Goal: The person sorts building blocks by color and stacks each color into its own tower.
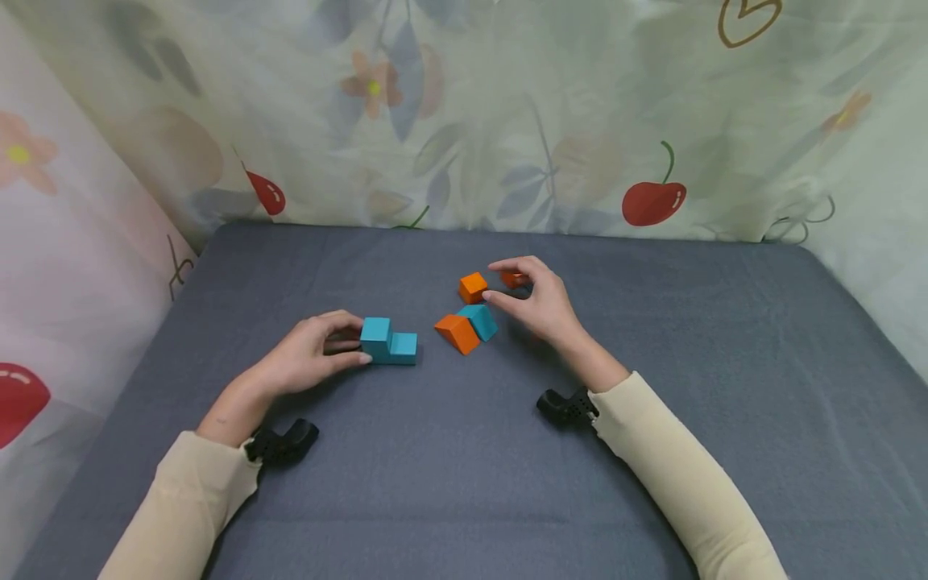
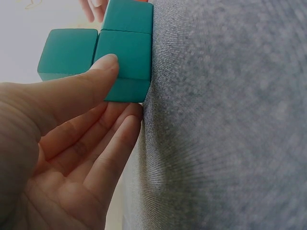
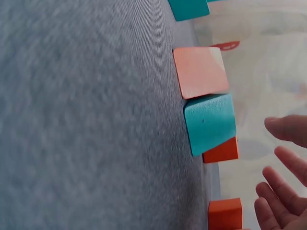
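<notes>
Teal-blue blocks [image 1: 389, 349] form a low L-shape on the cloth, one cube raised at the left end. My left hand [image 1: 315, 350] pinches that end; in the left wrist view its thumb lies on the side of the blocks [image 2: 127, 52], fingers behind. My right hand [image 1: 536, 298] hovers with thumb and fingers apart, holding nothing, beside an orange cube [image 1: 473, 287]. Just below that cube, an orange wedge-like block [image 1: 458, 333] leans against a blue block [image 1: 481, 321]. Another orange block [image 1: 511, 279] is partly hidden behind the right hand's fingers.
A dark grey cloth [image 1: 464, 483] covers the table. Patterned curtains [image 1: 478, 113] hang along its back and left edges. Each wrist carries a black camera mount [image 1: 286, 441] near the sleeve.
</notes>
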The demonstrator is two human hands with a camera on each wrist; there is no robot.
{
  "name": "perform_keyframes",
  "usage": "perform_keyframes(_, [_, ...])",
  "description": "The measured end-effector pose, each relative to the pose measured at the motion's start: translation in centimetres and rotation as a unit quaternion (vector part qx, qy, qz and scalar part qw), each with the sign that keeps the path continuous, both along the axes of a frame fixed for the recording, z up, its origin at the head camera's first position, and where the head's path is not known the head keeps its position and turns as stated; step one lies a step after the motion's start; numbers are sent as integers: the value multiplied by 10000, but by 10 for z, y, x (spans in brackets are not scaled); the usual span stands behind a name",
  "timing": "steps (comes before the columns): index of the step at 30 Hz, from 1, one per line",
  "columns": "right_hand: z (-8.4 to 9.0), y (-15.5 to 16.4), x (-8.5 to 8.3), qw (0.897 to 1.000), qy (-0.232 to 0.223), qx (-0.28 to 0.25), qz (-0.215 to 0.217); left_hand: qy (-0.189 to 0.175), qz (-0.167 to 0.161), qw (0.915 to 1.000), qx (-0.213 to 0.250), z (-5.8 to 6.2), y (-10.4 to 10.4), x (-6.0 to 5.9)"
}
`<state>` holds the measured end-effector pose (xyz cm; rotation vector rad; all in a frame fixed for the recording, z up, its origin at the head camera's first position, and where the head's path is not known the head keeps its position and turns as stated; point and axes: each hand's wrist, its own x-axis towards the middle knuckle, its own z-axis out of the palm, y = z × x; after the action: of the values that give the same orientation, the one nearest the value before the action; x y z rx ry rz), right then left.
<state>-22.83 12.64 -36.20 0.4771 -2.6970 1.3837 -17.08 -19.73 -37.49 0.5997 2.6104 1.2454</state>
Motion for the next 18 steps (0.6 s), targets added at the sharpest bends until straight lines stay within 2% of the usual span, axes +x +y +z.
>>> perform_keyframes(6, [-2,6,-4,9991,69,58,-423,49,-4,10000,-23,-1,0,0])
perform_keyframes(18, [-4,15,-8,9949,94,-9,-1006,44,-11,10000,21,0,-1,0])
